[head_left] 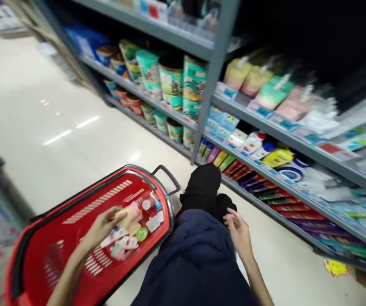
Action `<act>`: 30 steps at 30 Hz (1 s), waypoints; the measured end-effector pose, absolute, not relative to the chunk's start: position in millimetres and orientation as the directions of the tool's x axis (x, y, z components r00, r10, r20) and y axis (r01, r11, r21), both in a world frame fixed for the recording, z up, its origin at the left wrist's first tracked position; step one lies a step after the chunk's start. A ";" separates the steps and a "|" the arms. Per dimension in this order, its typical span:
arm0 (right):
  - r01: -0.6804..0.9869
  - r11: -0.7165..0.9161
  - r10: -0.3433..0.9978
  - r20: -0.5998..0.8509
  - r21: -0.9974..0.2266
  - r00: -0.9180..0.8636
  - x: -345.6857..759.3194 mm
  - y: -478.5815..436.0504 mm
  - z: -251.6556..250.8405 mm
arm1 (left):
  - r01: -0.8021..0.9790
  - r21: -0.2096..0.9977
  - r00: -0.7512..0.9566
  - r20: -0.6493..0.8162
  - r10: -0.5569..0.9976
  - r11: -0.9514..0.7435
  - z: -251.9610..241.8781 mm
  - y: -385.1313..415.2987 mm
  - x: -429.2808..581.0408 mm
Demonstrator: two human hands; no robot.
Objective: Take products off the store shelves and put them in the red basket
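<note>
The person is squatting in a shop aisle, and the left hand (101,227) is reaching down into a red basket (74,216). The fingers (119,211) are stretching out and are touching or nearly touching a small pack (130,213), which is pink and yellow. The hand is blurry, so I cannot tell if it is holding the pack or only lying over it.

The small packs (123,242) are lying in a loose pile at the far end of the basket, with a round green thing (142,233) and a white cap (146,204) among them. The basket's long side is running away from the person, up and to the right, and the pile is sitting just ahead of the left hand.

The right hand (238,233) is hanging open beside a black knee (203,187), with its fingers a little curled, and it is holding nothing. It is well away from the pile, with the person's dark jacket (195,263) between them, so the left hand is the nearer one.

On the right, gray shelves (297,146) are holding bottles (276,158) and bags, and tubs (171,83) are standing further along.
</note>
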State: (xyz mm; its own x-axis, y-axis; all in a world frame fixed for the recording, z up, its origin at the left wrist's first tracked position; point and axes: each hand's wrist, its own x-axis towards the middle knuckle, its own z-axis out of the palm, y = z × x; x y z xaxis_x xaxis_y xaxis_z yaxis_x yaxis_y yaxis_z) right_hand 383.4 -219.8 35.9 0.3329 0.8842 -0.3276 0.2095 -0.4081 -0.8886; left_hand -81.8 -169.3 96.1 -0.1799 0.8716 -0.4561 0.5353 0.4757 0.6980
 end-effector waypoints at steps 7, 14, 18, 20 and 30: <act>-0.117 -0.065 0.993 -0.053 -0.991 -0.107 323.5 -118.7 200.9 | 0.260 0.934 0.220 0.191 0.956 -0.247 219.8 -81.7 10.5; -0.447 -0.087 0.989 -0.022 -0.890 -0.149 327.9 -127.7 259.0 | -0.039 0.721 0.484 0.620 0.618 -0.692 267.5 -48.3 123.5; -0.476 0.064 0.998 0.054 -0.877 0.034 335.6 -139.9 253.9 | -0.212 0.907 0.351 0.419 0.837 -0.365 249.9 -57.8 135.6; -0.454 0.108 0.993 0.076 -0.884 0.088 335.5 -138.4 249.6 | -0.241 0.953 0.380 0.268 0.885 -0.185 238.9 -61.4 142.1; -0.644 -0.304 0.944 -0.133 -0.702 -0.301 334.1 -109.1 236.7 | -0.392 0.913 0.583 0.153 0.798 0.111 220.9 -47.3 167.6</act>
